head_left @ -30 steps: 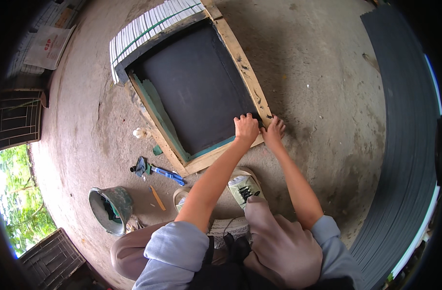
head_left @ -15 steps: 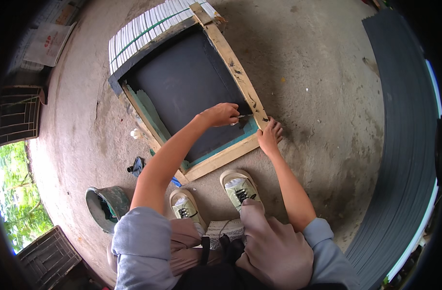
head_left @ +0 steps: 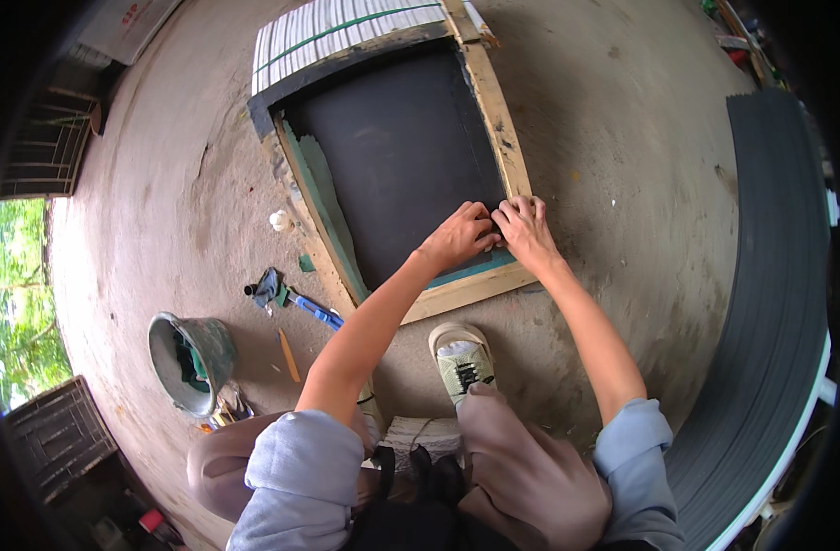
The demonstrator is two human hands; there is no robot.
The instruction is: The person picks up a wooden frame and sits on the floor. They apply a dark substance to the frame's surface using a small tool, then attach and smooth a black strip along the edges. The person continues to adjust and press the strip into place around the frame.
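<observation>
A wooden frame (head_left: 470,292) with a dark, smooth panel (head_left: 397,161) inside it lies on a stack of white strips. Green-blue material shows along its near and left inner edges. At the inner near-right corner, my left hand (head_left: 458,233) is closed, its fingers curled down against the panel. Right beside it, my right hand (head_left: 527,231) lies across the right rail with bent fingers, its thumb side close to the left fingertips. Whatever the fingertips pinch is too small or too hidden to make out.
Left of the frame on the concrete lie a blue-handled tool (head_left: 314,310), a dark cloth-like bundle (head_left: 268,286) and an orange-brown strip (head_left: 288,356). A grey bucket (head_left: 219,354) stands near my left leg. Long dark strips (head_left: 776,266) are stacked at the right.
My right hand has moved up the right rail from the outer corner, toward my left hand. The hands are now side by side. My view has shifted, showing more floor at left.
</observation>
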